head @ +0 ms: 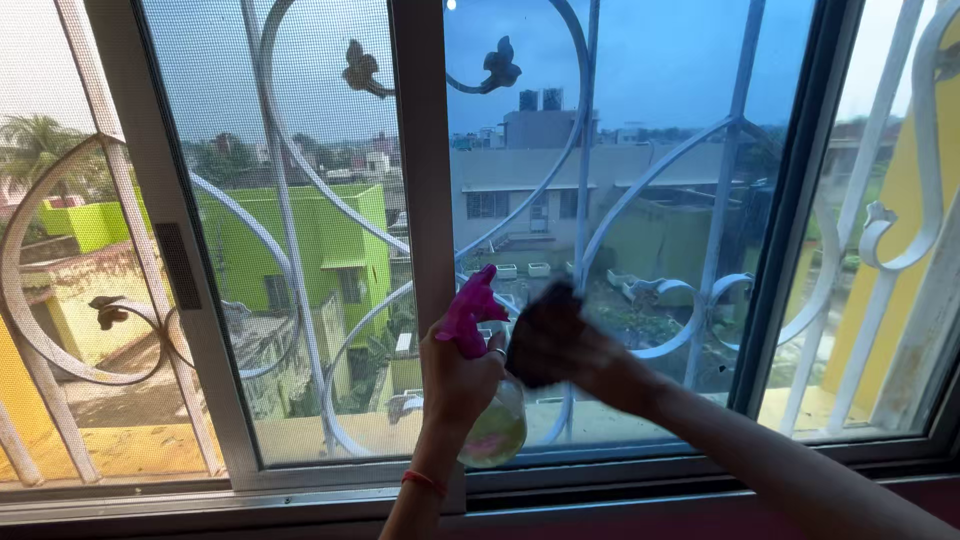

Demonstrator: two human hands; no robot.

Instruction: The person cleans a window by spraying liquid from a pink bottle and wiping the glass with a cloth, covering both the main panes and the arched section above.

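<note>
spray bottle (487, 400) upright, pink nozzle aimed right, left hand (458, 375) grip

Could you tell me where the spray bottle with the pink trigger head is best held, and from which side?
Grip the spray bottle at its narrow neck just under the pink head, coming from behind on the room side, as the left hand does. The nozzle faces the glass and the round body below is wider.

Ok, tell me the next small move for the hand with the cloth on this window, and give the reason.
Probably sweep the dark cloth sideways across the tinted glass pane. The right hand already presses it against the lower part of that pane, blurred as if mid-wipe, while the left hand holds the pink-nozzled spray bottle raised beside it. Whether the glass is wet cannot be told.
</note>
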